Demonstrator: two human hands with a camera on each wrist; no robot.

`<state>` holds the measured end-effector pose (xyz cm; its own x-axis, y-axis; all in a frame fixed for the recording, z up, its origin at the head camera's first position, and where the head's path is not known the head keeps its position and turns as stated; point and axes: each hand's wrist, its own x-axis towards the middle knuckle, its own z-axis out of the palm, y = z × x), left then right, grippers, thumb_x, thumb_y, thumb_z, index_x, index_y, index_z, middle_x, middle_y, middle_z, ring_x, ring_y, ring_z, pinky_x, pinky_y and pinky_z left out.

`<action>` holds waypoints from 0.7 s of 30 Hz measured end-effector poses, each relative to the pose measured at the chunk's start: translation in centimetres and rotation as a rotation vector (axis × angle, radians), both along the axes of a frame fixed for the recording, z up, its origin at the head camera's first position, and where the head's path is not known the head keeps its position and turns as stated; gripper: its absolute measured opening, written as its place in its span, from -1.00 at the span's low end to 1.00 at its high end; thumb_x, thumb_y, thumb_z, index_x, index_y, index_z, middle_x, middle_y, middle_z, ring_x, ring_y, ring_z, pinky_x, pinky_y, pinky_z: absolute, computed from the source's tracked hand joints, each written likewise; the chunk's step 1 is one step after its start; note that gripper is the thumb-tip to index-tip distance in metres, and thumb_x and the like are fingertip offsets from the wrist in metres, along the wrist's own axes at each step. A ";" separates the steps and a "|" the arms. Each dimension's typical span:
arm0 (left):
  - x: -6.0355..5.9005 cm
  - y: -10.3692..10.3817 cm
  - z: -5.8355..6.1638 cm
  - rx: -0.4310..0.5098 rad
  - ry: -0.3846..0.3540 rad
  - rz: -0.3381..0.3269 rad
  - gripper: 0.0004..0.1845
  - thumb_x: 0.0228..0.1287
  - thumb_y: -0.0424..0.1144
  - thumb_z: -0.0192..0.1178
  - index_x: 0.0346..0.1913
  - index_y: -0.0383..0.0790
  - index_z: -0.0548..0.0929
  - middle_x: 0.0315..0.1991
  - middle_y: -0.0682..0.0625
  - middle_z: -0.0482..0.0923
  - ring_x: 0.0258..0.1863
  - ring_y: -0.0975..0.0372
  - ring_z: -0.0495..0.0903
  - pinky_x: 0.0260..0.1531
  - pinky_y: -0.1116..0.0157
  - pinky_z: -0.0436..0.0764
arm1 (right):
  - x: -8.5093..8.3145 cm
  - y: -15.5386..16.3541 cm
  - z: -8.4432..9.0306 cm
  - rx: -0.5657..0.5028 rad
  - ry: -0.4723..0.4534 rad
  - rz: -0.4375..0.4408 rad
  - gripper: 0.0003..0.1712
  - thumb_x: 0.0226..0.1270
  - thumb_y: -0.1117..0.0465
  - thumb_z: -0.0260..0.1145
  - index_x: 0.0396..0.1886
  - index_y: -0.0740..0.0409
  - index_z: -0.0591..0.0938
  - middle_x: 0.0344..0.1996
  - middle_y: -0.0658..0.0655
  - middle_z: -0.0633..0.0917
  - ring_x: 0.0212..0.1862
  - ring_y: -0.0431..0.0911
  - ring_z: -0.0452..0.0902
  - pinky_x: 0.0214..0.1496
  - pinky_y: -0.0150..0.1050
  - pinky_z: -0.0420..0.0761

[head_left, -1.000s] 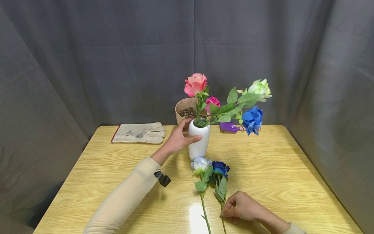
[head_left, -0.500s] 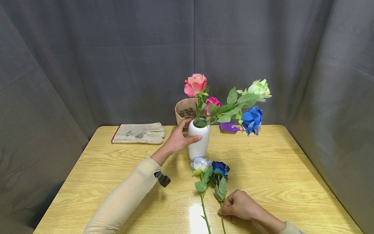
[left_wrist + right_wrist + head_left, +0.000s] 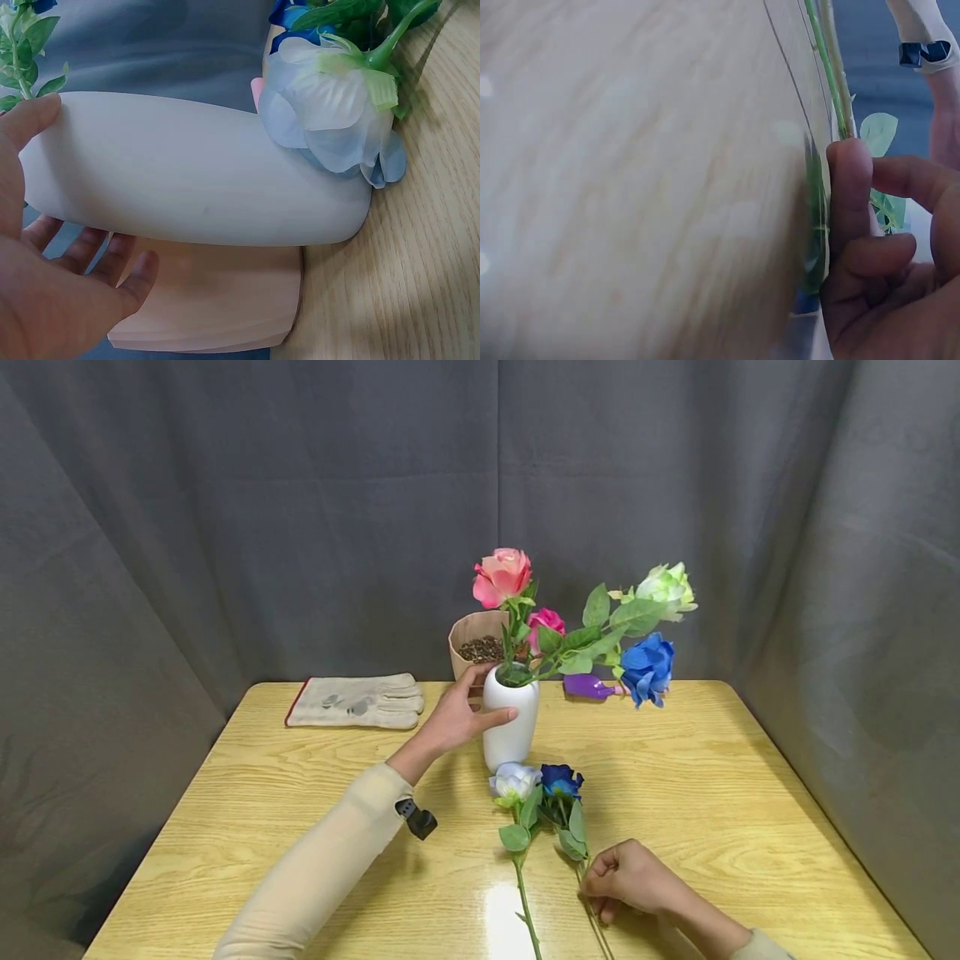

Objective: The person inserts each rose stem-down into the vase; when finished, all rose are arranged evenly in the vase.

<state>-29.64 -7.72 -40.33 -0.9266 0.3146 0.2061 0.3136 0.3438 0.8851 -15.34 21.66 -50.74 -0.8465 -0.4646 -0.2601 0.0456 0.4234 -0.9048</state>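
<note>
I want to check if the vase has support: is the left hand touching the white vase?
Touching. The head view shows the left hand around the white vase, its thumb lying against the near side.

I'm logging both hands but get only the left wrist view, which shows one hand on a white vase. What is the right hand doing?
Observer: The right hand pinches the stem of the dark blue rose.

Operator: Thanks. My view cuts off above the mouth of the white vase. Which flower rises straight above it?

Observer: A coral-pink rose, in the head view.

Operator: And what is inside the tan pot behind it?

Observer: Dark, loose, soil-like material; the head view looks down into it.
</note>
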 end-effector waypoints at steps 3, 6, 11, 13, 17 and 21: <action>0.0 0.0 0.1 -0.001 0.004 -0.004 -0.11 0.18 -0.01 0.43 0.51 -0.05 0.22 0.31 -0.07 0.41 0.31 -0.01 0.46 0.34 -0.13 0.43 | -0.1 0.2 0.1 -0.019 -0.030 0.003 -0.83 0.25 0.28 0.36 -0.40 0.36 0.72 -0.60 0.11 0.71 -0.61 -0.18 0.63 -0.57 -0.40 0.60; 0.0 -0.1 0.1 -0.004 0.003 -0.004 -0.11 0.18 0.00 0.43 0.51 -0.05 0.22 0.32 -0.06 0.40 0.31 0.01 0.46 0.34 -0.11 0.43 | -0.3 0.3 0.3 -0.020 -0.022 0.003 -0.81 0.27 0.26 0.36 -0.37 0.35 0.72 -0.61 0.11 0.72 -0.62 -0.20 0.62 -0.62 -0.47 0.48; 0.0 0.0 0.1 -0.005 0.001 -0.002 -0.12 0.19 0.00 0.43 0.51 -0.02 0.23 0.32 -0.05 0.40 0.31 0.01 0.46 0.34 -0.10 0.44 | -0.7 0.8 1.1 -0.063 -0.021 -0.015 -0.74 0.32 0.24 0.35 -0.31 0.44 0.69 -0.59 0.10 0.72 -0.60 -0.21 0.59 -0.58 -0.45 0.50; -0.1 0.0 0.1 -0.005 0.000 -0.002 -0.12 0.19 0.00 0.43 0.51 -0.02 0.22 0.32 -0.05 0.40 0.31 0.01 0.46 0.34 -0.11 0.44 | -0.9 1.0 1.4 -0.072 -0.018 -0.028 -0.72 0.33 0.24 0.35 -0.28 0.47 0.68 -0.57 0.09 0.72 -0.59 -0.21 0.59 -0.56 -0.43 0.52; -0.1 0.0 0.0 -0.008 0.003 0.002 -0.13 0.19 -0.01 0.43 0.50 0.00 0.23 0.31 -0.06 0.41 0.31 0.01 0.46 0.33 -0.10 0.45 | -1.3 1.4 2.3 -0.071 0.020 -0.077 -0.68 0.37 0.22 0.31 -0.21 0.50 0.66 -0.52 0.08 0.73 -0.55 -0.19 0.61 -0.52 -0.38 0.56; -0.1 0.0 0.0 -0.008 0.004 0.004 -0.14 0.18 -0.01 0.44 0.49 0.03 0.24 0.31 -0.06 0.40 0.31 0.00 0.46 0.34 -0.12 0.44 | -1.7 1.4 3.3 -0.054 0.077 -0.162 -0.67 0.37 0.17 0.32 -0.23 0.45 0.66 -0.49 0.06 0.73 -0.52 -0.19 0.63 -0.61 -0.42 0.41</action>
<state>-29.76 -7.73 -40.37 -0.9270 0.3123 0.2078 0.3161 0.3521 0.8810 -17.04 23.08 -47.43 -0.9279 -0.3316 -0.1705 0.0395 0.3672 -0.9293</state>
